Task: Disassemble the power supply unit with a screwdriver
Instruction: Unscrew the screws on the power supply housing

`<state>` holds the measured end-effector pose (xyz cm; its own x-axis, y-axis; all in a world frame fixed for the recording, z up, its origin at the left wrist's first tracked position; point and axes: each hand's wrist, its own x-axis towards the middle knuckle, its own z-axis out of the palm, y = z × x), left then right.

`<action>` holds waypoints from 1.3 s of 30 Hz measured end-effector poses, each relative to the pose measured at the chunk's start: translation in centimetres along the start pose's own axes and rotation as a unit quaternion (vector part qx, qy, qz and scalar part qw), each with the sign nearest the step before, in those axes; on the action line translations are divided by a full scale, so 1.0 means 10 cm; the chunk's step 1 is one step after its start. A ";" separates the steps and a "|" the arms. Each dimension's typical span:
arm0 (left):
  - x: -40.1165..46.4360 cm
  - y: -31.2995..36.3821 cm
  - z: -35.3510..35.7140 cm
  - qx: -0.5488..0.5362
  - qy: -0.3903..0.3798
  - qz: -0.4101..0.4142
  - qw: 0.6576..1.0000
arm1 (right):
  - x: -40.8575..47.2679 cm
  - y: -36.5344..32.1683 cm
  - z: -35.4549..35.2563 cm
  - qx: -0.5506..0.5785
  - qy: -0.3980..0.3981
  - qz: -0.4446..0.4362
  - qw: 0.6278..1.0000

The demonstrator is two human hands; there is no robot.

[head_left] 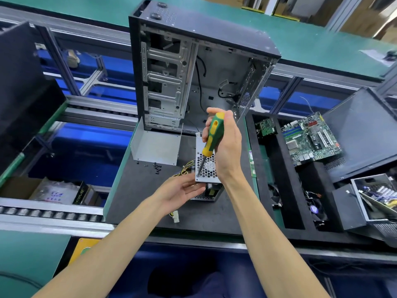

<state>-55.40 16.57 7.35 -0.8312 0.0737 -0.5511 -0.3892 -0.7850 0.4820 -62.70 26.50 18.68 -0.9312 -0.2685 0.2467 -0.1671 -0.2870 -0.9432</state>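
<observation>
The power supply unit [207, 168] sits on the black mat [150, 203], just in front of the open computer case [193, 67]. Its perforated metal face is turned up toward me and its yellow cable bundle [184, 168] trails off to my left.

My screwdriver [211, 136] stands steeply over that face. The green-and-yellow handle is high and leans away from me to the right. The shaft runs down and left to the tip, which meets the near-left corner of the grille, apparently on a screw there, though the screw head is too small to confirm.

My right hand [225, 145] is wrapped round the handle from the right side. It is the hand directly above the unit, so I judge the turning falls to it.

My left hand [182, 190] lies at the unit's near-left edge, palm up and fingers straight, touching the casing just below the tip without closing round it. I read it as a brace against twisting.

The shaft needs to stay in line with the screw, or the tip could slip across the holes.

Further left on the mat lie loose dark screws [156, 166] and a bent metal cover [156, 147]. A motherboard [311, 138] rests in a tray to my right.
</observation>
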 end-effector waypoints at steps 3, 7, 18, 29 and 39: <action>0.01 -0.01 0.05 0.018 0.004 0.004 1.000 | 0.01 0.00 -0.01 0.024 0.005 0.004 1.000; -0.01 0.04 0.13 0.041 0.009 0.009 0.999 | 0.01 0.00 0.00 0.013 -0.003 -0.002 1.000; -0.04 0.02 0.31 0.075 0.059 0.042 0.995 | 0.00 0.08 0.06 0.035 -0.012 0.019 0.999; -0.03 0.01 0.31 0.063 0.073 0.041 0.994 | 0.06 0.00 0.07 0.031 -0.072 0.029 0.997; 0.07 -0.02 0.26 0.073 0.084 0.048 0.993 | 0.02 -0.01 0.12 -0.027 -0.038 0.009 0.999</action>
<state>-56.91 18.33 8.67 -0.7941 -0.1102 -0.5977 -0.3749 -0.6852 0.6244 -62.47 25.40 19.10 -0.9070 -0.3437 0.2434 -0.1692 -0.2319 -0.9579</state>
